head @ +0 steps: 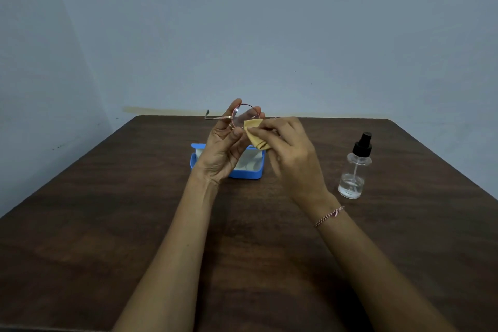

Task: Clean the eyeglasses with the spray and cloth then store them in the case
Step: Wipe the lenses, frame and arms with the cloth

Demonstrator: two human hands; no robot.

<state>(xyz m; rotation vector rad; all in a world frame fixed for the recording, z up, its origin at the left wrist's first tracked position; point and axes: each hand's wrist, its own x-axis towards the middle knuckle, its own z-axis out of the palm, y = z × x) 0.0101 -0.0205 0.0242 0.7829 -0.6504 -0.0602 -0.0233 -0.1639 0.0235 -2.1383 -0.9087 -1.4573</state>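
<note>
Thin pink-rimmed eyeglasses (245, 114) are held up above the table, one temple sticking out to the left. My left hand (225, 148) pinches the frame around one round lens. My right hand (289, 149) pinches a folded yellow cloth (254, 133) against the lower right of that lens. Behind and below the hands lies the open blue case (246, 173) with a white lining, partly hidden by my left hand. The clear spray bottle (355, 167) with a black pump top stands upright on the right, untouched.
A dark wooden table (134, 224) fills the lower view, its far edge against a pale blue wall (242, 35). A thin bracelet (329, 215) circles my right wrist.
</note>
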